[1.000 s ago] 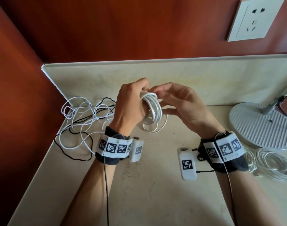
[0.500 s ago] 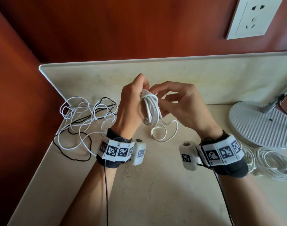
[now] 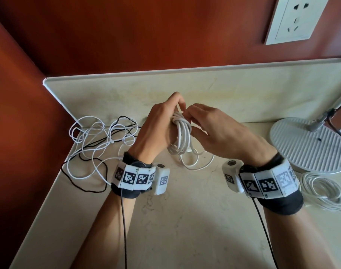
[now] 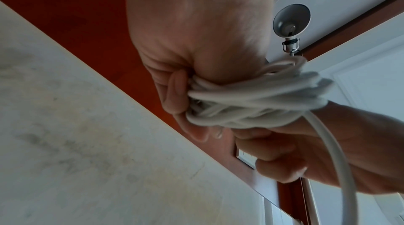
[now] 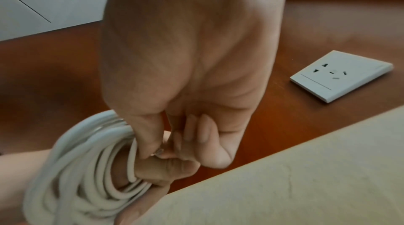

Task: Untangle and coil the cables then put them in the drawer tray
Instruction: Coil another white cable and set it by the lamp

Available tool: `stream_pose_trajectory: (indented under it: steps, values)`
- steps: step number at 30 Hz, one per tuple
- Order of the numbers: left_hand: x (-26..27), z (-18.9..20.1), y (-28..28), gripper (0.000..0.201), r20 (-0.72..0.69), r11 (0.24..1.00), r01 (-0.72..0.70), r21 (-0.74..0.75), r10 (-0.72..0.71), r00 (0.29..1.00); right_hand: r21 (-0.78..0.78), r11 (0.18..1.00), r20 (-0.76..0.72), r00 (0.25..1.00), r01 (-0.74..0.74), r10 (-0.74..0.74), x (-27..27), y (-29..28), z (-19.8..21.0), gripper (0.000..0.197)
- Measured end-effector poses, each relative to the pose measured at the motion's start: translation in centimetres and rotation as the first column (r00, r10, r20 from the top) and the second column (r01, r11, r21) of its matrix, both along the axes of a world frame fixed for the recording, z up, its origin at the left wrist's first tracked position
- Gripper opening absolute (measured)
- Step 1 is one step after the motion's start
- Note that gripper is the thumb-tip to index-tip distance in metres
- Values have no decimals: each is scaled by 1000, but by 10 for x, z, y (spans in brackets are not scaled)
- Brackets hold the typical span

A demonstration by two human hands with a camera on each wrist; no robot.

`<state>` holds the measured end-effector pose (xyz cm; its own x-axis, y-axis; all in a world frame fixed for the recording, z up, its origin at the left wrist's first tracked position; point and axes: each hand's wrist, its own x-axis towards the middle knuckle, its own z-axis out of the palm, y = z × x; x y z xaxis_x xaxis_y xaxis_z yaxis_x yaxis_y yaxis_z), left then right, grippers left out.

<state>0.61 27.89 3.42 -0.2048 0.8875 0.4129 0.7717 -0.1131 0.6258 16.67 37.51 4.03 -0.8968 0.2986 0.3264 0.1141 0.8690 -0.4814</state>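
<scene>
coils of a white cable (image 3: 180, 133) are bunched in the left hand (image 3: 156, 127), whose fingers are clenched round the top of the bundle so that the loops are kept together above the marble-look countertop (image 3: 185, 220) while the end is dealt with. a strand at the top of the bundle is pinched by the right hand (image 3: 218, 133), thumb against fingertips (image 5: 157, 151); it is judged that the free end is being wrapped or tucked to lock the coil, though the plug itself cannot be made out. a slack tail loop (image 3: 196, 162) is left lying on the counter under the hands, which suggests that the coil is not yet finished. a tangle of thin white and black cables (image 3: 99, 144) is left untouched in the left corner by the red-brown wall, well apart from the hands, presumably awaiting its turn. another coiled white cable (image 3: 325, 191) is laid at the right, just beside the round lamp base (image 3: 309, 144), apparently set aside for storing. no drawer tray is seen in any view. a wall socket (image 3: 295, 18) is mounted above the backsplash. no brand or readable writing is found; only black-and-white coded marker squares are carried on the wristbands (image 3: 136, 177).
</scene>
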Motion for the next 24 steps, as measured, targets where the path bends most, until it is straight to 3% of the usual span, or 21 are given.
stream_pose_trajectory:
  steps: [4, 11, 17, 24]
  values:
    - [-1, -2, 1, 19, -10, 1000, -22, 6, 22, 1000, -69, 995, -1, 997, -76, 76, 0, -4, 0, 17]
    - [-23, 1, -1, 33, -83, 997, -75, -12, 73, 994, -193, 980, 34, 998, -47, 55, 14, 11, 5, 38]
    - [-16, 1, 2, 24, -37, 995, -82, 54, 84, 996, -291, 956, 30, 998, -37, 48, 22, 11, 15, 41]
    - [-12, -2, -3, 26, -32, 972, -212, 99, 216, 976, -318, 948, -142, 987, 26, -75, 8, -5, 5, 28]
